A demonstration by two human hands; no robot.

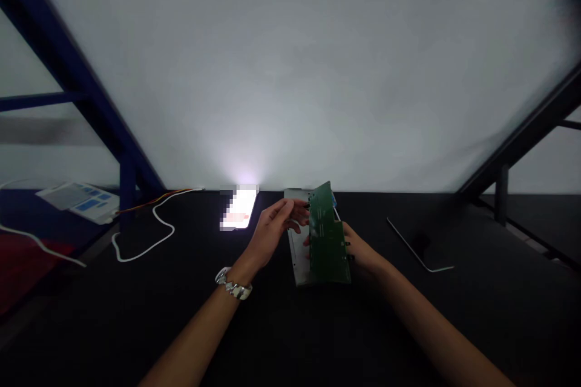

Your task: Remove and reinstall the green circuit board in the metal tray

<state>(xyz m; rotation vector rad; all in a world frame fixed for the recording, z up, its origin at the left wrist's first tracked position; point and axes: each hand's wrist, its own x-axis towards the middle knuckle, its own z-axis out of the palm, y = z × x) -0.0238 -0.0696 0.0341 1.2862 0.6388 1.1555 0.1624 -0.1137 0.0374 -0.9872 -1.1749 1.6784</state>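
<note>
Green circuit board [327, 242] held tilted up between both hands, over a silver metal chassis [296, 248] on the black counter [272, 326]. Right hand [358, 248] pinches the board's right edge at 3 o'clock; left hand [275, 227], fingers extended, reaches its left edge at 9 o'clock, grip unclear. Lit phone [240, 208] lies at 10 o'clock from the board.

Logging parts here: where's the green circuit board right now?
In the head view, the green circuit board is right of centre, held by the right hand, over a grey panel, with the left hand at its left edge.
</note>
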